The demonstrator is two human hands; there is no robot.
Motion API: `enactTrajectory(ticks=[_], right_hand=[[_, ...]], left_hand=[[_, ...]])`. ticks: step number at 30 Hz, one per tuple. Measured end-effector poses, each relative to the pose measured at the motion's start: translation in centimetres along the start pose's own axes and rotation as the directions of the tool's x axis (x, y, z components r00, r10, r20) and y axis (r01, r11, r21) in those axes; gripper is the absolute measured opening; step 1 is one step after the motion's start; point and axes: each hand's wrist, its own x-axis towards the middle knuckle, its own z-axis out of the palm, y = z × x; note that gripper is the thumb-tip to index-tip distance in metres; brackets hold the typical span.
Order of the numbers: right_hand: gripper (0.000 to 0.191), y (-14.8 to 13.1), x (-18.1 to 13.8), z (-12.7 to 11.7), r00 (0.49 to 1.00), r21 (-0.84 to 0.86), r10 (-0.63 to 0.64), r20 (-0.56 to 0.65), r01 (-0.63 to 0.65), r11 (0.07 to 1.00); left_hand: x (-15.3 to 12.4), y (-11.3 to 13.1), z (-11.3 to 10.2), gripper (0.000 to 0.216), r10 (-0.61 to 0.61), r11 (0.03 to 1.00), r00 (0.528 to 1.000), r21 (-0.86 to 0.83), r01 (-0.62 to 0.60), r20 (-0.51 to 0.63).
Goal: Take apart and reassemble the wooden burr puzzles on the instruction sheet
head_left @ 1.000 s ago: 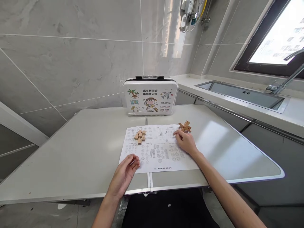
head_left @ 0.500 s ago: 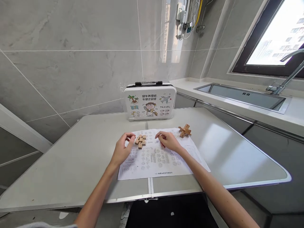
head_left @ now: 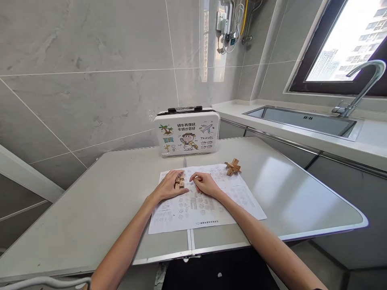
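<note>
On the printed sheet [head_left: 187,225] sits a small wooden block puzzle [head_left: 179,182], made of several interlocked bars. My left hand [head_left: 168,186] is closed around its left side, fingers behind and thumb in front, partly covering it. Just right of the puzzle, my right hand [head_left: 206,184] rests low over the paper. Its fingers are loosely bent and apart, with nothing visible in them. A second wooden puzzle [head_left: 232,167], with crossed bars sticking out, lies at the sheet's far right corner.
A white cartoon-printed case [head_left: 188,135] with a black handle stands at the back of the folding table [head_left: 121,193]. The counter with a sink [head_left: 302,119] and tap [head_left: 367,86] runs along the right. A tiled wall [head_left: 105,100] rises behind.
My left hand has come down around the wooden block puzzle, which it was beside before. My right hand has shifted slightly left, closer to the puzzle. The camera view has turned a little.
</note>
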Motion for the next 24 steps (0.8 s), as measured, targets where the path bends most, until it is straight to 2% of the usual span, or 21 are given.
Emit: enactTrajectory(ticks=[9, 16, 24], right_hand=[[0.022, 0.4, -0.2, 0.3, 0.999, -0.093, -0.032, -0.008, 0.031, 0.995], [0.018, 0.4, -0.4, 0.4, 0.993, -0.18, -0.112, -0.021, 0.107, 0.978], [0.017, 0.6, -0.3, 0.5, 0.995, -0.217, -0.101, 0.002, 0.099, 0.971]], left_hand=[[-0.1, 1.0, 0.7, 0.076, 0.036, 0.999, 0.998, 0.022, -0.035, -0.043], [-1.3, 0.2, -1.0, 0.096, 0.021, 1.0, 1.0, 0.013, -0.021, -0.001], [-1.8, -0.2, -1.7, 0.091, 0.017, 0.999, 1.0, 0.034, -0.016, -0.004]])
